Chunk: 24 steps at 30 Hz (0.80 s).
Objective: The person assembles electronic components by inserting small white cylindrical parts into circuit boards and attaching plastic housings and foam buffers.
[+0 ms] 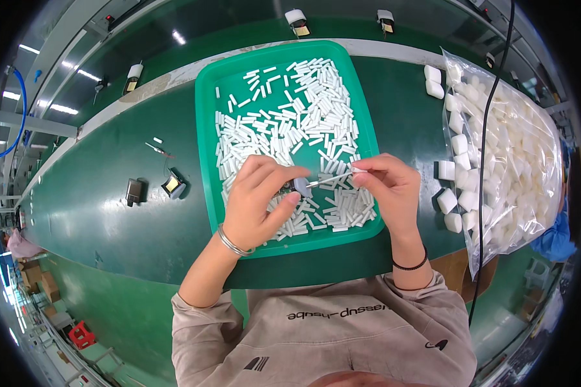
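Over the front half of a green tray [205, 129] my two hands work close together. My left hand [258, 200] is closed on a small dark and grey device [299, 187], partly hidden by the fingers. A thin pale rod [329, 180] reaches from the device toward my right hand [390, 187]. The right thumb and fingers pinch its far end, where a small white piece shows. Heaped in the tray beneath are many short white sticks [329, 97], thickest along the right side.
A clear plastic bag [516, 155] of white rounded blocks lies at the right, with several loose white blocks [447, 201] beside it. A black cable [486, 129] hangs before it. On the green table [97, 180] at left are two small devices [173, 186] and thin parts [155, 148].
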Available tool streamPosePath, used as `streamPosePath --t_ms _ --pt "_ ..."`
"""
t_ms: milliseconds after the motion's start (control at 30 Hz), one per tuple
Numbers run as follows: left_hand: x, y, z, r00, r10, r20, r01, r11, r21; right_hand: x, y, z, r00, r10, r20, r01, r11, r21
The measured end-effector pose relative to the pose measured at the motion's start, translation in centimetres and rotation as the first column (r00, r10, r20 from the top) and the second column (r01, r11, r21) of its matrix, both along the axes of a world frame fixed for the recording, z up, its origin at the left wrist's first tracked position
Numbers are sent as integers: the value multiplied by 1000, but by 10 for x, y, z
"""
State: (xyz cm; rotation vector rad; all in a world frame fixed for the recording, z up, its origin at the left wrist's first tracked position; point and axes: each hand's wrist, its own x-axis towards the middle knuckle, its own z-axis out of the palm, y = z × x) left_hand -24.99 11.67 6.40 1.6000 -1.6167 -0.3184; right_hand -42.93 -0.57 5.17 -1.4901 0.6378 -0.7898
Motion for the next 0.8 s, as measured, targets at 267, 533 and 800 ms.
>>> streamPosePath --t_ms 267,533,800 --pt "1 2 -2 999 17 33 -16 999 -45 -1 -4 -1 1000 2 3 -2 1000 -21" --pt "0 0 -1 997 -49 59 49 999 5 -1 -1 0 985 126 -115 -148 965 -216" --pt "-13 4 -8 976 41 -213 -9 989 148 6 12 2 988 97 -124 -134 929 -345"
